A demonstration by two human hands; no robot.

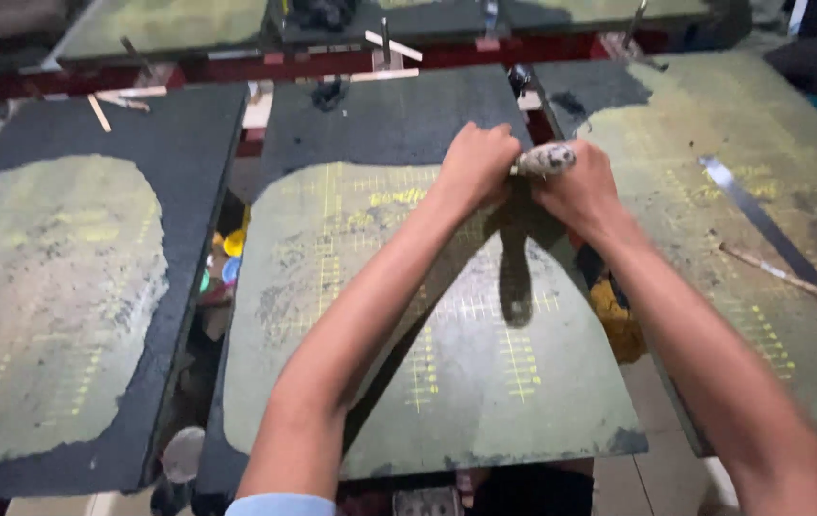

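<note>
Head camera looks steeply down, close over the dark board.

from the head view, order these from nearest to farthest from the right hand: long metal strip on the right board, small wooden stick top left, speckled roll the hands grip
1. The speckled grey roll, gripped in the right hand itself.
2. The long flat metal strip, lying diagonally on the board to the right.
3. The small wooden stick, far off at the top left.

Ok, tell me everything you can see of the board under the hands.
The board is a dark, flat slab with square far corners, lying level on a red frame between two similar boards. A pale grey-green worn patch covers most of it, marked with yellow grid lines and ticks; the far edge is bare and dark. Both hands, left and right, hold a speckled roll above its far right part, casting shadows on it. Whether the roll touches the board cannot be told.
</note>
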